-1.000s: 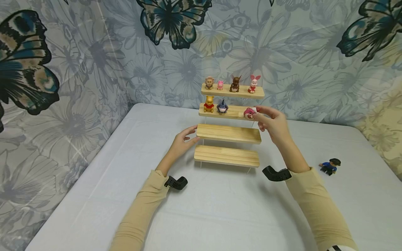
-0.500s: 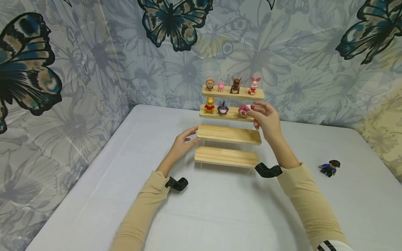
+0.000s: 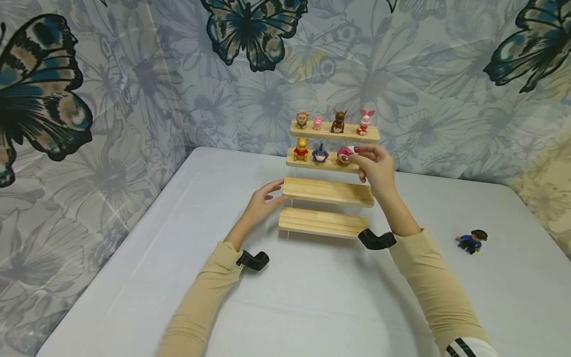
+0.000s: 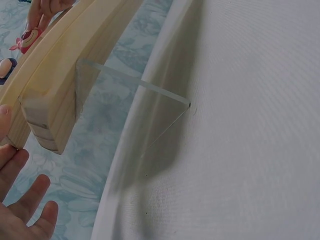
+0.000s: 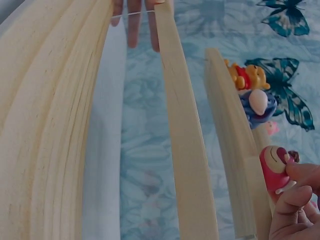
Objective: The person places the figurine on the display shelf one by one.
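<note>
A pink bear figurine [image 3: 344, 154] with a pale muzzle sits at the right part of the third tier of a wooden display shelf [image 3: 327, 192]. The thumb and fingers of my right hand [image 3: 378, 166] pinch it; the right wrist view shows the bear [image 5: 273, 167] upright against the board. My left hand [image 3: 263, 204] grips the left end of the second tier from the bottom. In the left wrist view its thumb and forefinger hold the board end, while the other fingers [image 4: 36, 197] are spread. A yellow bear figurine [image 3: 301, 150] and a blue donkey figurine [image 3: 319, 153] share the pink bear's tier.
On the top tier stand a lion figurine [image 3: 302, 119], a small pink figurine [image 3: 317, 123], a brown kangaroo figurine [image 3: 338, 121] and a piglet figurine [image 3: 365, 122]. A toy figure in blue [image 3: 472, 241] lies on the white tabletop [image 3: 312, 297] at right. Clear supports [image 4: 135, 80] carry the tiers.
My right hand has moved left with the pink bear, bringing it farther in from the tier's right end. My left hand keeps its place on the shelf.
</note>
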Action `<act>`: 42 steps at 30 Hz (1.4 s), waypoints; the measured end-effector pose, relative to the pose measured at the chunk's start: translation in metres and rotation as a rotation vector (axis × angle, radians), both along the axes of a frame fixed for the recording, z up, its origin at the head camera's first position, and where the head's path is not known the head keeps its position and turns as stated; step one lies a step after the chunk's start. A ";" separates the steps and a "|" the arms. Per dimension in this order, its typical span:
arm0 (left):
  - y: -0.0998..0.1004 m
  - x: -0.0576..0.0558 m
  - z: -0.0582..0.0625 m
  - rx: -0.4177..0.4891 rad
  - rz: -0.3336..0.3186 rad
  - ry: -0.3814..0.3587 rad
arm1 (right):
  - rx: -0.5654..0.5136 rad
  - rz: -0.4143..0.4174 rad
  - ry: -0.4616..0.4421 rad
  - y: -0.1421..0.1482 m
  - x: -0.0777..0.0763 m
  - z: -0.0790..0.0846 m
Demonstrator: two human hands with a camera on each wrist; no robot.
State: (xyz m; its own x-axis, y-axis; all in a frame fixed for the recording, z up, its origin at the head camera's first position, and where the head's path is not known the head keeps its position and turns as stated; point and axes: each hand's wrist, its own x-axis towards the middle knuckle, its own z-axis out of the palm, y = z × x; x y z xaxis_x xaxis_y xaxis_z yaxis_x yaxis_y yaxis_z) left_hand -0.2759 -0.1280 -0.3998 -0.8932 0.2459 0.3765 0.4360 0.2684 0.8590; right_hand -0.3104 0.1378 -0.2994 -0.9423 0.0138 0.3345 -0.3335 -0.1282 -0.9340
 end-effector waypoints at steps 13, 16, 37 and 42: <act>0.000 -0.001 -0.001 -0.007 0.006 0.004 | 0.091 0.003 0.018 0.000 -0.003 -0.001; 0.001 -0.002 -0.001 -0.012 0.008 -0.003 | 0.082 0.012 0.027 0.000 -0.003 -0.001; 0.001 0.007 0.012 0.005 0.005 -0.004 | 0.070 0.037 0.009 -0.001 -0.005 -0.002; 0.000 -0.002 0.000 -0.006 0.018 -0.008 | 0.087 0.031 0.003 -0.001 -0.005 -0.001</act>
